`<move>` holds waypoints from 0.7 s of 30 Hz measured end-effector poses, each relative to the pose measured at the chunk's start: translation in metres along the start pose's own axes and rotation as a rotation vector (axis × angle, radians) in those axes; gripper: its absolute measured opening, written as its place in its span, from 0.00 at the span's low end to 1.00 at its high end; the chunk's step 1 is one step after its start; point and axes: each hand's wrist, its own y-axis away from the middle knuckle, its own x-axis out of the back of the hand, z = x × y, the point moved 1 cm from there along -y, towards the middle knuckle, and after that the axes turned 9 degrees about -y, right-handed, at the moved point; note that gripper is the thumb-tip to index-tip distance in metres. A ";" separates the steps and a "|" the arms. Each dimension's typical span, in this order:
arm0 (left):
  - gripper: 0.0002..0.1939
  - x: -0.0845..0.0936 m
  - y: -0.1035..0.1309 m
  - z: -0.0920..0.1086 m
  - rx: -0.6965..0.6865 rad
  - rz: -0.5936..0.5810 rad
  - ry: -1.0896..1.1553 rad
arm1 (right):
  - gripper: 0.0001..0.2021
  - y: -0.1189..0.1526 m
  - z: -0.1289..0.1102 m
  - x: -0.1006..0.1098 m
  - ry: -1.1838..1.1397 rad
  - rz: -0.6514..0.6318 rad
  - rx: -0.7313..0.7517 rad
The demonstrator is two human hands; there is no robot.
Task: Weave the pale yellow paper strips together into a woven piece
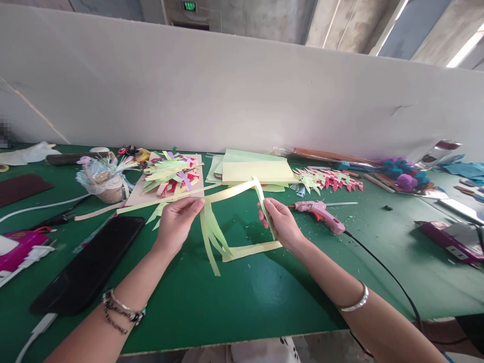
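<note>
Between my two hands stretches a pale yellow paper strip [230, 191], raised above the green table and bent sharply near its right end. My left hand [177, 222] pinches it between thumb and fingers. Its other part, light green, runs down into my right hand [279, 221], which is closed on it. Several light green paper strips [214, 229] hang or lie just right of my left hand. Another yellow strip [251, 250] rests on the table below my right hand. A pink glue gun [321, 212] lies to the right of that hand.
Cut paper pieces [170, 174] are heaped at the back left, beside paper sheets [257, 169] and fringed red and green paper [333, 180]. A black phone [91, 262] on a cable lies left. The glue gun's cord [385, 267] trails over the front edge. A partition [242, 96] stands behind.
</note>
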 end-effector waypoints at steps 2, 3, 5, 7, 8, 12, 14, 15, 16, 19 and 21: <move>0.17 0.000 0.000 -0.001 0.000 0.002 0.003 | 0.15 0.000 0.000 0.000 -0.012 -0.001 -0.003; 0.17 0.000 0.000 -0.001 -0.003 0.002 0.004 | 0.15 0.000 0.000 0.000 -0.022 -0.001 -0.005; 0.17 0.000 0.000 -0.001 -0.010 0.003 -0.002 | 0.15 0.000 0.001 0.000 -0.040 0.003 -0.009; 0.17 0.000 0.000 0.000 -0.015 0.002 -0.009 | 0.15 0.000 0.001 0.001 -0.054 0.005 -0.014; 0.17 0.000 -0.001 0.000 -0.015 0.002 -0.010 | 0.15 0.000 0.000 0.001 -0.059 0.004 -0.017; 0.16 0.000 -0.001 0.002 -0.012 0.009 -0.005 | 0.15 0.000 0.000 0.002 -0.094 0.001 -0.033; 0.16 0.000 -0.001 0.002 -0.010 0.016 -0.004 | 0.15 0.000 -0.001 0.002 -0.116 -0.001 -0.036; 0.15 0.000 -0.002 0.002 -0.008 0.016 -0.007 | 0.15 0.000 -0.001 0.002 -0.119 -0.002 -0.036; 0.15 0.000 -0.002 0.002 -0.008 0.016 -0.012 | 0.15 0.000 -0.001 0.002 -0.116 -0.005 -0.035; 0.16 0.001 -0.001 0.002 -0.012 0.011 -0.027 | 0.15 0.000 -0.001 0.001 -0.076 -0.009 -0.022; 0.16 0.001 -0.001 0.002 -0.019 0.011 -0.032 | 0.15 0.000 -0.001 0.001 -0.048 -0.001 -0.008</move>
